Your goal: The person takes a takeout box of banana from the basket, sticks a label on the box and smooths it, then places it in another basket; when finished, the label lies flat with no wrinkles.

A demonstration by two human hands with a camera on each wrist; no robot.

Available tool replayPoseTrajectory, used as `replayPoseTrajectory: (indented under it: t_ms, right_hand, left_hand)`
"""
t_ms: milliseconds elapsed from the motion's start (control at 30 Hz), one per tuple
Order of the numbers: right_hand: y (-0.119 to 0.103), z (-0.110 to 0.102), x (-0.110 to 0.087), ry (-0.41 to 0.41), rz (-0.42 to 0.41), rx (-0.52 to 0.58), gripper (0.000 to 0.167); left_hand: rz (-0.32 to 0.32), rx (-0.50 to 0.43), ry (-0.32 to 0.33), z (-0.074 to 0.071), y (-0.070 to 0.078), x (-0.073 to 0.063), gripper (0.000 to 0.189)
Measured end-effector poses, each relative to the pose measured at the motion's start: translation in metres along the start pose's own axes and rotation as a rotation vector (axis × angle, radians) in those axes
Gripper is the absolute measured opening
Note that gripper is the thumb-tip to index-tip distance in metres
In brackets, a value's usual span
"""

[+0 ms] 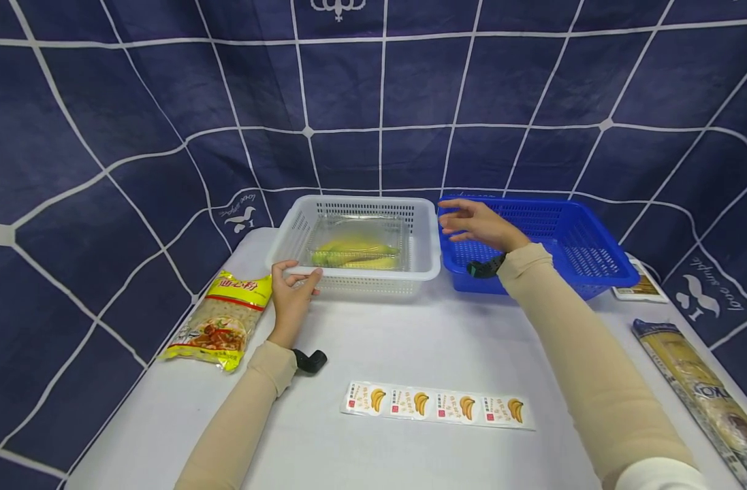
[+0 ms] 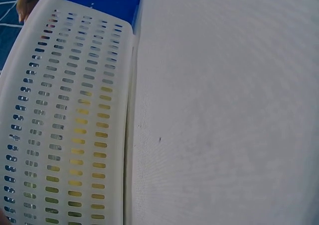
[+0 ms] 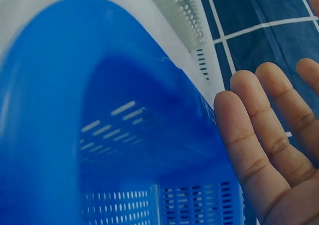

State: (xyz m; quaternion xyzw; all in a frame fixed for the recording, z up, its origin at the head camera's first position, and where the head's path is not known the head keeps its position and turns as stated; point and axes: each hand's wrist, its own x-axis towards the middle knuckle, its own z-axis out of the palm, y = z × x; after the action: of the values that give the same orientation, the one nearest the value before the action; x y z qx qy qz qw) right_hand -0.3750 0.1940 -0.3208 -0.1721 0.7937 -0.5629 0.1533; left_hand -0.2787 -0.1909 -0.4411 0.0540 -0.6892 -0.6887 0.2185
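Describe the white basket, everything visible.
The white basket is rectangular, looks like plastic, with slotted walls and a smooth, broad rim. It stands upright on the white table, its right side against or very near the blue basket. Inside lies a clear pack of yellow bananas. The left hand holds its near left corner, thumb on the rim. The right hand hovers open beside it.

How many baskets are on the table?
2. A white basket sits at the back middle of the table, with yellow food in clear wrap inside. A blue basket stands right beside it, to its right. No others show, though the edges of the table are cut off.
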Motion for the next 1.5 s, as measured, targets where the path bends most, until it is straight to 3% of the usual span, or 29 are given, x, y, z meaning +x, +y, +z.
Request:
replayPoseTrajectory:
  t_ms: [300,533,800,1033,1233,1500]
  right_hand:
    - [-0.002,0.016,0.021,0.014,0.012,0.017,0.061]
    - [-0.012,0.028,0.032,-0.019,0.031,0.010,0.062]
    - [-0.022,0.044,0.047,-0.033,0.108,0.045,0.069]
    - [-0.028,0.058,0.057,-0.028,0.201,-0.021,0.076]
    - [-0.031,0.069,0.062,-0.070,0.275,-0.050,0.079]
    - [-0.027,0.075,0.066,-0.107,0.317,-0.046,0.085]
  left_hand:
    - [0.005,0.000,0.000,-0.001,-0.002,0.001,0.051]
    - [0.014,0.004,0.001,0.000,-0.001,0.002,0.052]
    - [0.011,0.008,0.005,0.001,0.000,0.003,0.052]
    - [0.010,-0.012,-0.003,0.001,-0.001,0.002,0.051]
    - [0.011,-0.005,0.001,0.001,0.000,0.002,0.051]
    - [-0.016,-0.006,-0.001,0.001,0.000,0.004,0.052]
